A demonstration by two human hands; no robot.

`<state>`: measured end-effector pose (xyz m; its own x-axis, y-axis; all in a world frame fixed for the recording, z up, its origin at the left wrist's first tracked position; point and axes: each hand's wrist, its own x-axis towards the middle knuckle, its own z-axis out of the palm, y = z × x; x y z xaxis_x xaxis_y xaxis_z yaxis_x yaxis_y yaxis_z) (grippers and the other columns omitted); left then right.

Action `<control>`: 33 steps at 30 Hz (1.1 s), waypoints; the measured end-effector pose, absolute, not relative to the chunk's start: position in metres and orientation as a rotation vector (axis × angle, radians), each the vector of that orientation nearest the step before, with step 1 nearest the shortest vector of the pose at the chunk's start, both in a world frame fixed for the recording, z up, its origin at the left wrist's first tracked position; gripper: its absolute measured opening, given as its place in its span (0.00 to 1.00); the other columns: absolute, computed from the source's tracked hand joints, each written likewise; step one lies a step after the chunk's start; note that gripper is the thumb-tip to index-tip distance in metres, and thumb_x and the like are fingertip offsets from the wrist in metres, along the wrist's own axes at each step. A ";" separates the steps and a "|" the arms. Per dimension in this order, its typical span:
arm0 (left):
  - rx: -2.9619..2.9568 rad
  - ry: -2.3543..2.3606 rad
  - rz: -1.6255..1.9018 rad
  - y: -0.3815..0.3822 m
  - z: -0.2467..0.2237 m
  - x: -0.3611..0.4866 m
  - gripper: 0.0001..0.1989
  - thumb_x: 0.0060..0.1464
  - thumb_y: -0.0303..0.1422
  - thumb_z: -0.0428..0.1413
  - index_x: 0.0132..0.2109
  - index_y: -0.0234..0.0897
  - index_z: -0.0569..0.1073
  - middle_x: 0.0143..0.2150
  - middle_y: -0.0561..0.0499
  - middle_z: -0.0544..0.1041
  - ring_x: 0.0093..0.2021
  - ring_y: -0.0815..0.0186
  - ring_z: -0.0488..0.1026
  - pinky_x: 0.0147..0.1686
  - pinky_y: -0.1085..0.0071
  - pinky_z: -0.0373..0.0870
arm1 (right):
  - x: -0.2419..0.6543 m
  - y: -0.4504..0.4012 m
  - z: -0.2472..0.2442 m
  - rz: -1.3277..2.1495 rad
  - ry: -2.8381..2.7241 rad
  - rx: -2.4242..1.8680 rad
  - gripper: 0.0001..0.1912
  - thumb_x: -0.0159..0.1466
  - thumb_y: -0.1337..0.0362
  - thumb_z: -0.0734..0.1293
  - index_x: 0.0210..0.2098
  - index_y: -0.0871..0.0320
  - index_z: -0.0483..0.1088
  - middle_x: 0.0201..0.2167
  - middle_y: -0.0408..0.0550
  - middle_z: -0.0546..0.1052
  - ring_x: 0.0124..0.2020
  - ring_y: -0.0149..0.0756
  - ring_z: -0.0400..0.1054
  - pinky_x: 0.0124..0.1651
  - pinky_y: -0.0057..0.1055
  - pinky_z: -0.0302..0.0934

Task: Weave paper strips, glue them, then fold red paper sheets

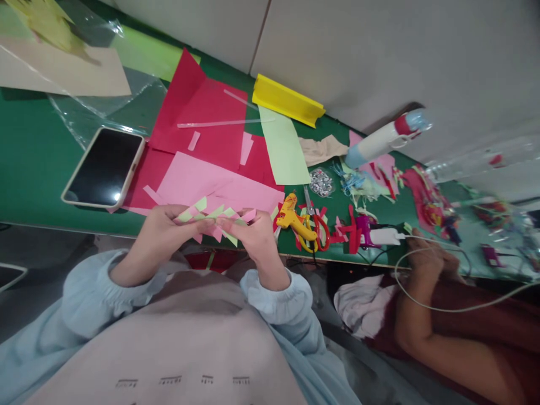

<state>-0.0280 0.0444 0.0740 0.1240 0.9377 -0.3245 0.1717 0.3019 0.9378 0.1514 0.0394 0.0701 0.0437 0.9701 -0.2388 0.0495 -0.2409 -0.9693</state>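
Between both hands, at the table's front edge, is a woven strip of pink and pale green paper point(216, 212) with pointed ends sticking out. My left hand point(169, 230) pinches its left part, thumb on top. My right hand point(248, 228) grips its right part, the thumb close to the other thumb. Fingers under the strip are partly hidden. Behind the hands lies a pink sheet point(219, 183), over larger red sheets point(211, 107). Just right of my right hand rests a yellow glue gun point(295, 218), beside red-handled scissors point(322, 230).
A phone point(104, 169) lies at the left on the green table point(29, 169). Behind are a yellow folded piece point(287, 101), a pale green sheet point(284, 146) and a bottle point(383, 139). At right, a co-worker's hands point(430, 253) are near a white cable point(442, 310).
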 end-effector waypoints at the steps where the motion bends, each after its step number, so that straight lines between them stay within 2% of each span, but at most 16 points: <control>1: 1.137 1.338 0.800 0.045 0.073 -0.027 0.14 0.45 0.46 0.67 0.32 0.41 0.83 0.32 0.48 0.83 0.33 0.62 0.77 0.29 0.70 0.73 | 0.151 0.040 0.070 1.326 -1.093 -1.451 0.22 0.43 0.47 0.80 0.23 0.59 0.77 0.25 0.45 0.79 0.33 0.38 0.73 0.40 0.33 0.68; 7: 1.163 1.371 0.814 0.045 0.071 -0.027 0.13 0.46 0.46 0.66 0.31 0.40 0.82 0.30 0.50 0.83 0.30 0.64 0.76 0.28 0.71 0.71 | 0.150 0.040 0.076 1.340 -1.077 -1.470 0.22 0.43 0.48 0.80 0.23 0.60 0.76 0.26 0.46 0.79 0.33 0.38 0.72 0.39 0.32 0.66; 11: 1.216 1.325 0.744 0.046 0.078 -0.030 0.15 0.49 0.46 0.65 0.32 0.38 0.82 0.33 0.48 0.84 0.35 0.62 0.78 0.33 0.70 0.73 | 0.151 0.040 0.078 1.349 -1.045 -1.475 0.22 0.42 0.49 0.80 0.23 0.60 0.75 0.24 0.44 0.77 0.30 0.35 0.70 0.34 0.30 0.64; 16: 1.220 1.253 0.739 0.048 0.083 -0.032 0.17 0.51 0.47 0.64 0.28 0.37 0.80 0.32 0.48 0.84 0.35 0.64 0.78 0.37 0.70 0.72 | 0.154 0.041 0.075 1.342 -1.048 -1.479 0.21 0.42 0.49 0.80 0.23 0.59 0.76 0.24 0.43 0.77 0.30 0.35 0.70 0.33 0.30 0.64; 22: 1.234 1.186 0.701 0.050 0.081 -0.034 0.17 0.55 0.47 0.61 0.31 0.38 0.82 0.35 0.48 0.84 0.37 0.63 0.78 0.41 0.68 0.73 | 0.156 0.044 0.077 1.396 -0.991 -1.441 0.20 0.39 0.52 0.81 0.21 0.59 0.75 0.20 0.42 0.75 0.28 0.34 0.70 0.33 0.30 0.65; 25: 1.202 1.146 0.718 0.051 0.083 -0.035 0.16 0.55 0.46 0.61 0.30 0.38 0.82 0.37 0.48 0.84 0.39 0.62 0.78 0.44 0.68 0.73 | 0.157 0.045 0.081 1.417 -1.016 -1.410 0.19 0.41 0.52 0.80 0.22 0.59 0.76 0.21 0.42 0.76 0.28 0.33 0.70 0.33 0.30 0.65; 30: 1.147 1.146 0.721 0.051 0.082 -0.037 0.19 0.57 0.48 0.58 0.33 0.38 0.83 0.31 0.49 0.83 0.35 0.63 0.78 0.42 0.68 0.73 | 0.157 0.045 0.088 1.481 -1.006 -1.409 0.20 0.40 0.51 0.80 0.22 0.60 0.77 0.21 0.42 0.75 0.27 0.32 0.69 0.29 0.28 0.63; 33: 1.145 1.139 0.731 0.051 0.079 -0.038 0.18 0.58 0.47 0.58 0.34 0.38 0.83 0.33 0.50 0.83 0.37 0.63 0.78 0.43 0.69 0.73 | 0.158 0.045 0.090 1.484 -1.009 -1.403 0.20 0.41 0.50 0.80 0.22 0.60 0.77 0.22 0.43 0.76 0.27 0.32 0.69 0.29 0.27 0.62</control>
